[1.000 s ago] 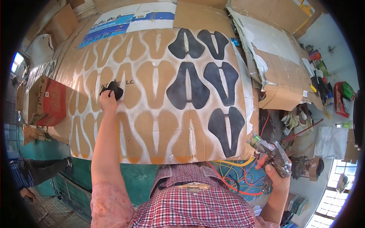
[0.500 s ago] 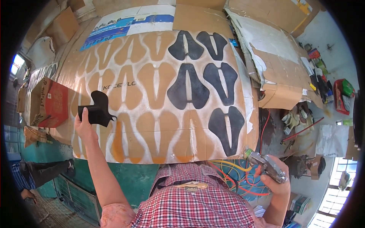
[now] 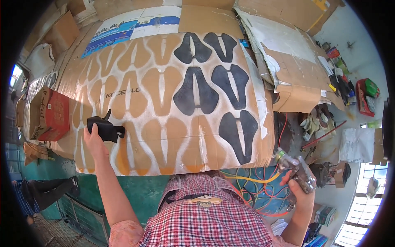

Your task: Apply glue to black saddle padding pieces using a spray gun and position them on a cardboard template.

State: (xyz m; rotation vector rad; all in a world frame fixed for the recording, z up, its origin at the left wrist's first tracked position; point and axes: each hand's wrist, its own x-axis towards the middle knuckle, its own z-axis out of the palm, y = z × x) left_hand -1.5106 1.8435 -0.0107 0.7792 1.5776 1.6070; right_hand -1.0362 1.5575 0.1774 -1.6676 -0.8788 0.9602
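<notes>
Spray-coating station, seen from above. A cardboard sheet [image 3: 164, 103] covers the worktop; it bears pale sprayed outlines of saddle-shaped pieces across its left and middle, and five black saddle-shaped pieces [image 3: 195, 92] lie on its right half. The left hand [image 3: 94, 140], its grip closed on one black saddle piece [image 3: 106, 128], holds that piece raised and tilted over the sheet's lower left corner, clear of the surface. The right hand [image 3: 299, 190], off the sheet's lower right corner, has its grip wrapped round a spray gun [image 3: 294, 169] whose nozzle points up toward the sheet. A red carton [image 3: 51, 115] stands just left of the sheet. The step in hand appears to be the lifting away of a coated piece. The next move probably calls for carrying it by its edges, clear of the five pieces on the sheet.
</notes>
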